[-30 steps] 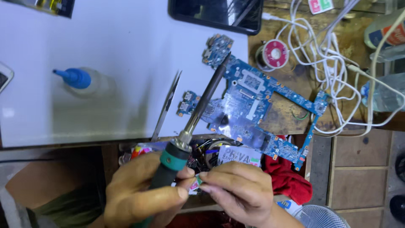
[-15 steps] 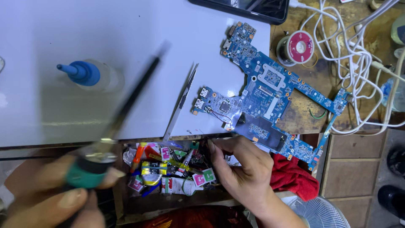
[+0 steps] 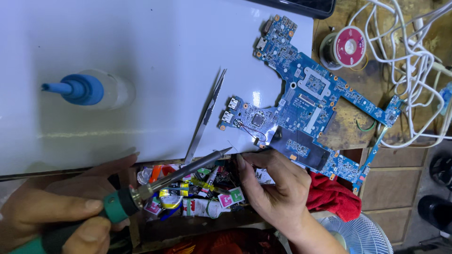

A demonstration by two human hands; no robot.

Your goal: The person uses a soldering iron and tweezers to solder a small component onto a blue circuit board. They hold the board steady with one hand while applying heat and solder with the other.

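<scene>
The left hand has a closed grip on the soldering iron, its tip pointing up-right toward the pinched right hand.

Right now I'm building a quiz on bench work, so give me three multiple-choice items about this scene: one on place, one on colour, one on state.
1. Where do the tweezers lie?
A. on the white board
B. in the fan
C. on the red cloth

2. What colour is the circuit board?
A. green
B. blue
C. black

3. What does the left hand hold?
A. nothing
B. the solder spool
C. the soldering iron

Answers: 1 A, they rest on the white board; 2 B, its surface is blue; 3 C, the fingers wrap its green handle.
</scene>
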